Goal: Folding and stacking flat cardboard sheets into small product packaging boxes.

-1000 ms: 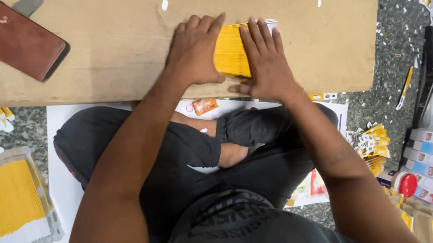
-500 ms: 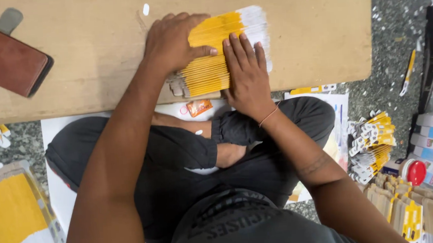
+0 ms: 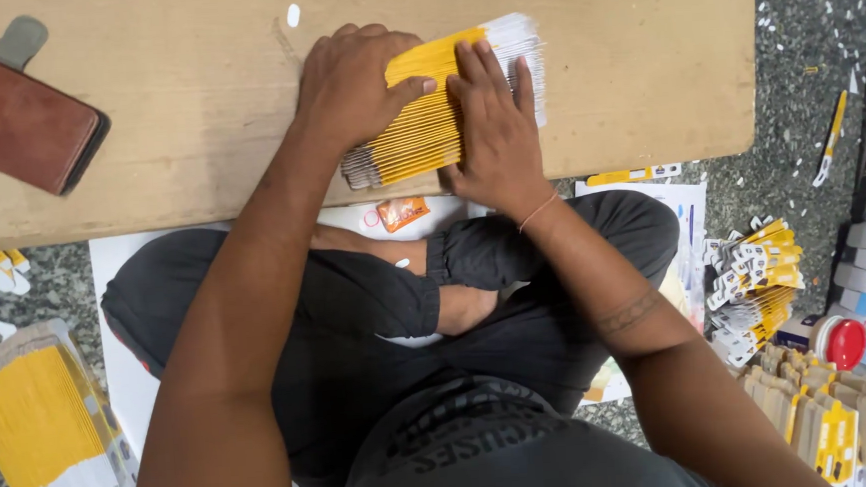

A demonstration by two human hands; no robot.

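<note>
A: Where does the fanned stack of yellow-and-white printed cards (image 3: 440, 113) sit?

B: Flat on the low wooden bench (image 3: 194, 108), near its front edge, spread out slantwise so the white card ends point to the far right.

A: And the hands?

B: The left hand (image 3: 351, 86) lies on the stack's left part, its fingers (image 3: 405, 85) curled over the yellow faces and pressing down. The right hand (image 3: 491, 120) lies flat on the stack's right part, fingers (image 3: 478, 75) stretched out and slightly spread, thumb at the stack's near edge. Neither hand closes around the cards; both press on top of them. The two hands almost touch over the middle of the stack.

A: What else is on the bench?

B: A brown leather-like flat case (image 3: 14, 114) lies far left of the stack, well apart from it.

A: Around the stack, off the bench?

B: Just below the stack, past the bench edge, the person's crossed legs in dark trousers (image 3: 357, 308). To the lower right of the stack, on the speckled floor (image 3: 795, 101), a loose pile of yellow-and-white cards (image 3: 755, 274), and beyond it a red round lid (image 3: 843, 341). To the far lower left of the stack, a wrapped bundle of yellow cards (image 3: 39, 433).
</note>
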